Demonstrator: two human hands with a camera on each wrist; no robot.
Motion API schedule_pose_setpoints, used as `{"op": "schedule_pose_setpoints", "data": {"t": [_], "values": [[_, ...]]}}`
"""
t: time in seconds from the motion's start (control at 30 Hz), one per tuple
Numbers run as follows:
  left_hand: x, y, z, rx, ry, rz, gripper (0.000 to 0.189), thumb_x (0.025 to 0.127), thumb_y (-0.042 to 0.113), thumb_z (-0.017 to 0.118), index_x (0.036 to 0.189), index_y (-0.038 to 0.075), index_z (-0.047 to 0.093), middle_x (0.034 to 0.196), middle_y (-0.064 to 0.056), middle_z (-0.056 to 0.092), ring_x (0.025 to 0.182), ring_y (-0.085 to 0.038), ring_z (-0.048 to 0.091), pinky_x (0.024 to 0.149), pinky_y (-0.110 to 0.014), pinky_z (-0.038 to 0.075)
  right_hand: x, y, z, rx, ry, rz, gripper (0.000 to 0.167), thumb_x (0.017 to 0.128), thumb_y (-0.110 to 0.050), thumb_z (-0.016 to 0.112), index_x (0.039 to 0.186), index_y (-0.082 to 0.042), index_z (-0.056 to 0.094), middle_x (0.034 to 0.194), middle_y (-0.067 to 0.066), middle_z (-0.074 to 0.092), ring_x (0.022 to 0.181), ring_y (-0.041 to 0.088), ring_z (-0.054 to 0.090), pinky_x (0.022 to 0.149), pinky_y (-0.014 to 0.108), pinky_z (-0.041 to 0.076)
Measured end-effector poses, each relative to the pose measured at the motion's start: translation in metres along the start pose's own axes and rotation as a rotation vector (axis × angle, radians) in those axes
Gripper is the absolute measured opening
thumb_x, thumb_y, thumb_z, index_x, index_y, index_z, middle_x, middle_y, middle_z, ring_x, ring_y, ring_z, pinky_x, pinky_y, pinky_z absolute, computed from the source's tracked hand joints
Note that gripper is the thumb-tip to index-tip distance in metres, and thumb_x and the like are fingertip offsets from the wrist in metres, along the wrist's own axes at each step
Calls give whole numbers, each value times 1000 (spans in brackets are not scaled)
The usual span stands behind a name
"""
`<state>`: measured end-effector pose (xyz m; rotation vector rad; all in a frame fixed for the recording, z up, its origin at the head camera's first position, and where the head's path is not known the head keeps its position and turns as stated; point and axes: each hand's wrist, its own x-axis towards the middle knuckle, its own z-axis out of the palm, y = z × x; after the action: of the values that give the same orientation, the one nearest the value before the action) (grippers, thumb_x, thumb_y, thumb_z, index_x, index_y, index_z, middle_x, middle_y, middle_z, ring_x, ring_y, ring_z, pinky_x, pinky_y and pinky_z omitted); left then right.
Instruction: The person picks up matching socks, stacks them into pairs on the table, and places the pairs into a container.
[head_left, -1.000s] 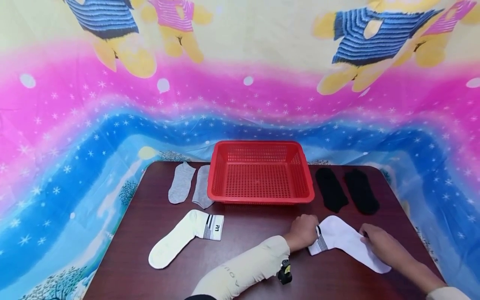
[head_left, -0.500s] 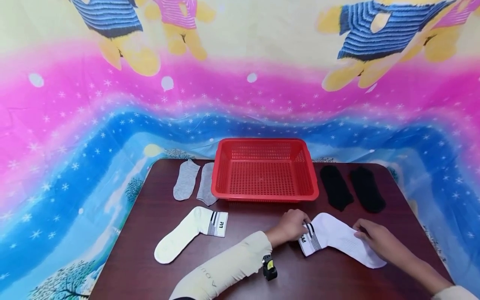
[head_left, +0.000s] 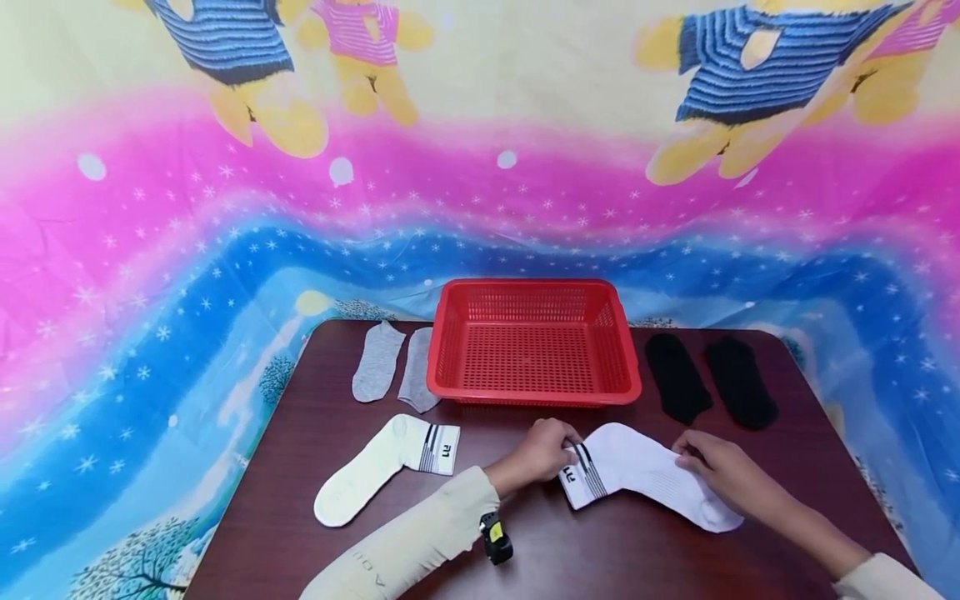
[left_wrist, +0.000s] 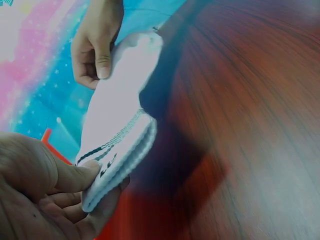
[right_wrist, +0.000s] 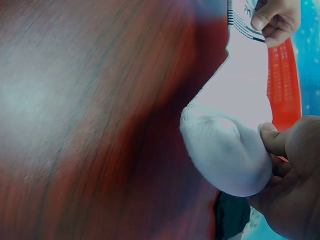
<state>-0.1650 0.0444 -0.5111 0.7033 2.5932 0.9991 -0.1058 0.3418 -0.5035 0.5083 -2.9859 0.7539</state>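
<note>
Sock [head_left: 630, 462], white knit, bent at heel, held over one glossy wood-grain counter [head_left: 637, 571]; left grip [head_left: 546, 450] pinches striped cuff, right grip [head_left: 716, 467] pinches edge near toe. Second white sock [head_left: 375, 471] flat at left. Beyond: one rectangular perforated red basket [head_left: 534, 395], two grey socks [head_left: 378, 362] left, two black socks [head_left: 678, 379] right.

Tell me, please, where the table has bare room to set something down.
The table is bare left of the flat white sock, and at the near side between the left sleeve and right forearm. A smaller gap lies between that sock's cuff and the left hand. The far edge is crowded with gray ankle socks, the red basket and black ankle socks.
</note>
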Motion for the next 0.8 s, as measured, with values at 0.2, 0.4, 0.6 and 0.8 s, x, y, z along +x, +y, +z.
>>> {"op": "schedule_pose_setpoints", "data": {"t": [0.2, 0.4, 0.6, 0.8], "values": [[-17, -15, -17, 1, 17, 4, 16, 83, 3, 78, 98, 2, 80, 85, -7, 79, 72, -5, 66, 67, -11, 46, 13, -18, 9, 32, -32, 7, 9, 92, -15, 72, 96, -20, 65, 90, -13, 65, 81, -5, 53, 69, 24, 47], [-31, -25, -38, 30, 34, 0, 15, 83, 1, 77, 97, 2, 79, 85, -7, 78, 72, -8, 64, 68, -15, 47, 27, -32, 19, 73, -45, -26, 11, 91, -15, 73, 94, -20, 64, 89, -14, 64, 80, -4, 52, 70, 24, 47], [-38, -35, -49, 45, 22, -79, 19, 87, 0, 72, 105, 2, 78, 98, -8, 78, 83, -13, 67, 73, -22, 52, 39, -45, 27, 88, -78, -37, 15, 90, -9, 74, 96, -18, 64, 87, -12, 59, 80, -1, 51, 71, 24, 48], [-44, -47, -57, 64, 10, -111, 20, 87, 0, 72, 106, 1, 78, 100, -9, 78, 86, -15, 68, 76, -27, 55, 49, -55, 35, 95, -122, -35, 16, 90, -4, 74, 99, -14, 65, 88, -9, 59, 81, 3, 52, 72, 25, 49]]}}
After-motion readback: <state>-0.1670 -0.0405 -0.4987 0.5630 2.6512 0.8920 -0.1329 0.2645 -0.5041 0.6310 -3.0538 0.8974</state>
